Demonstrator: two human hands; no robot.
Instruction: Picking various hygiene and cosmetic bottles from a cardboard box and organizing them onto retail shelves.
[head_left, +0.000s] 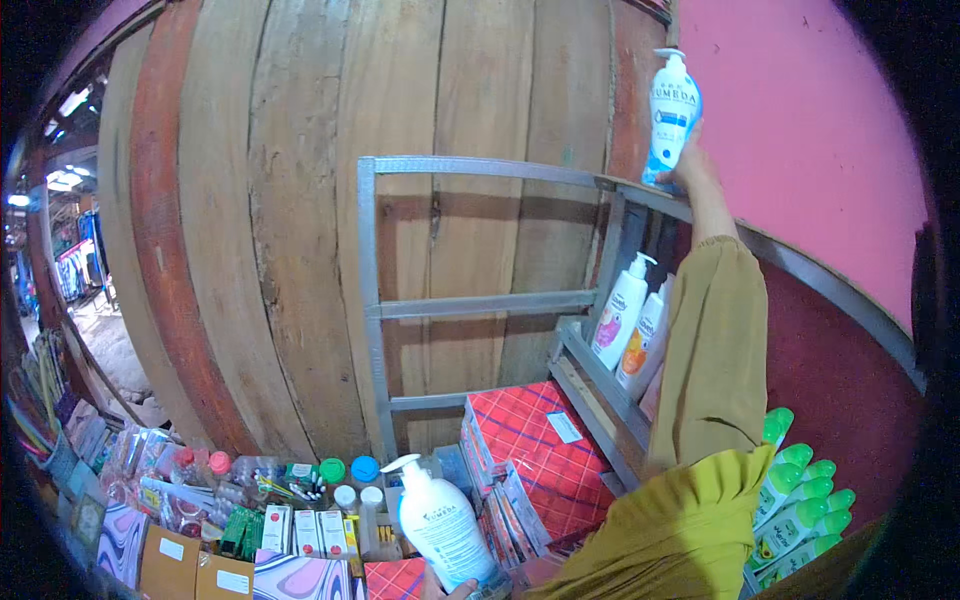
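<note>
My right hand (694, 165), at the end of an olive sleeve, is stretched up to the upper right and grips the lower part of a white and blue pump bottle (673, 112). That bottle stands upright at the metal top edge of a shelf frame, against the pink wall. Low in the picture, my left hand (454, 589) holds the base of a second white pump bottle (442, 525), which leans to the left with its printed back showing. Most of the left hand is cut off by the lower rim.
White lotion pump bottles (621, 307) stand behind a metal shelf rail (600, 375). Red plaid boxes or books (540, 450) are stacked below. Green-capped bottles (795, 510) fill the lower right. Jars, small boxes and brown notebooks (169, 562) crowd the lower left, before a plank wall (300, 225).
</note>
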